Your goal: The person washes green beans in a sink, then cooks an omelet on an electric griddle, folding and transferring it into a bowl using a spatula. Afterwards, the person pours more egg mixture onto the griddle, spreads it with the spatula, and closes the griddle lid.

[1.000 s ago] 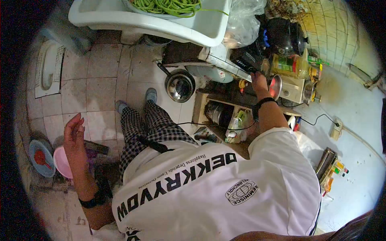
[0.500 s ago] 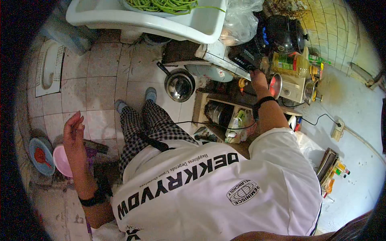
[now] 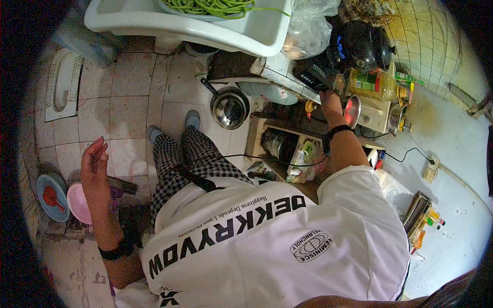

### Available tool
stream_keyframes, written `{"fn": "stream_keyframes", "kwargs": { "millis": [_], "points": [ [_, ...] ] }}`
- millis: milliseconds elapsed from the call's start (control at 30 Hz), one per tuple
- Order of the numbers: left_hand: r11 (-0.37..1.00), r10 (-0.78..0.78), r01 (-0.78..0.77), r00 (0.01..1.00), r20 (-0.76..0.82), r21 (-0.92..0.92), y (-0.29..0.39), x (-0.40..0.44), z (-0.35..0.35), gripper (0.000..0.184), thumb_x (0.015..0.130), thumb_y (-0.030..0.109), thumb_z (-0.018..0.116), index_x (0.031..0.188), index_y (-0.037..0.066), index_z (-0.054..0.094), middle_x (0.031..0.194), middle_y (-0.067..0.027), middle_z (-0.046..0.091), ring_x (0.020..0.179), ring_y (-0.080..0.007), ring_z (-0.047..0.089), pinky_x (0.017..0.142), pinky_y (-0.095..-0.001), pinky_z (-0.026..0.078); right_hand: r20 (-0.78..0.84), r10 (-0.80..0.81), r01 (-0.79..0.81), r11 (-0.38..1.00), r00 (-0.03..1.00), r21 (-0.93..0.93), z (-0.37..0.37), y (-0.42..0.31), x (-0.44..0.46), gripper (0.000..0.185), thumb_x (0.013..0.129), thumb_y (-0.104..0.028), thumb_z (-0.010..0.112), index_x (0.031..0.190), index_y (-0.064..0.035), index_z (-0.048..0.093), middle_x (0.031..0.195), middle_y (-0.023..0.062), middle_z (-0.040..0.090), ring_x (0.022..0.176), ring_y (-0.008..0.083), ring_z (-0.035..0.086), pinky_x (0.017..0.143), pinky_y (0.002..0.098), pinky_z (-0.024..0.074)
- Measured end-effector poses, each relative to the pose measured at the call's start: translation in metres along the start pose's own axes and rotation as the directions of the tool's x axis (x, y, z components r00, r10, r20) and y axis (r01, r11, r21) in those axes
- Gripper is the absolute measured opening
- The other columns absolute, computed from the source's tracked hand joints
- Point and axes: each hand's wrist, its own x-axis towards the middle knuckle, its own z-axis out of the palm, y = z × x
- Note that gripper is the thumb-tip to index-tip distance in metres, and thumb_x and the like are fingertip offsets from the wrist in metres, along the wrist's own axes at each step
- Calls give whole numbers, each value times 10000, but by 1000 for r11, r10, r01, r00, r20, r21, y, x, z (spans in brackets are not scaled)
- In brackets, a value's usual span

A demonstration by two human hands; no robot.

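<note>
In the head view, little is changing: as in the picture a second ago, the right hand is staying at the edge of a black lettered panel, so the handling is remaining at that one spot. The panel is lying on the right side of the scene, along the white-tiled rim of the desk, with a black pot sitting farther right and a bottle of yellowish liquid standing just beyond the hand. The right fingers are reaching in against the panel's near end, but the hand is hiding their tips, so I cannot tell whether they are pinching anything or only resting there

The left hand is hanging well apart on the left, its fingers curling loosely and gripping nothing that shows. It is keeping much the same pose as before, so it is taking no part in the contact at the panel. A pink basin is sitting nearest to it, partly behind the wrist in this view, and a blue basin is lying farther left. Between the two hands, a pan is resting on the floor tiles, beyond the feet and to their right
</note>
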Motion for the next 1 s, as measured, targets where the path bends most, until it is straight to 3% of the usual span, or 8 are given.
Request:
{"fn": "stream_keyframes", "kwargs": {
  "millis": [233, 300, 600, 1000],
  "points": [
    [999, 16, -17, 1000, 11, 42, 3, 4, -1, 283, 924, 154, 515, 1173, 20, 503, 1250, -116, 523, 1144, -222, 511, 1000, -333, 371, -43, -98, 99, 995, 994, 16, -2, 3, -2, 355, 894, -305, 505, 847, 36, 593, 862, 278, 601, 852, 455, 568, 755, 499, 459],
    [999, 12, -13, 1000, 11, 43, 6, 4, 0, 286, 925, 159, 516, 1175, 21, 504, 1248, -115, 524, 1143, -222, 511, 999, -334, 371, 20, -216, 217, 971, 976, -103, -4, 4, -2, 347, 892, -298, 507, 845, 35, 591, 862, 277, 600, 857, 454, 566, 758, 498, 458],
    [999, 29, -30, 999, 22, 29, 6, 6, 0, 293, 927, 175, 514, 1177, 22, 507, 1245, -111, 527, 1148, -221, 508, 1001, -336, 367, -33, -88, 90, 995, 996, 50, -6, -1, -6, 343, 887, -296, 514, 853, 37, 591, 867, 274, 596, 864, 459, 555, 758, 500, 450],
    [998, 31, -32, 999, 27, 49, 7, 8, 0, 295, 924, 186, 524, 1171, 25, 510, 1251, -112, 526, 1150, -223, 507, 997, -337, 369, -13, -88, 89, 996, 996, 25, -5, -1, -5, 356, 883, -312, 525, 869, 37, 592, 887, 270, 604, 878, 442, 568, 770, 495, 456]
  ]
}}
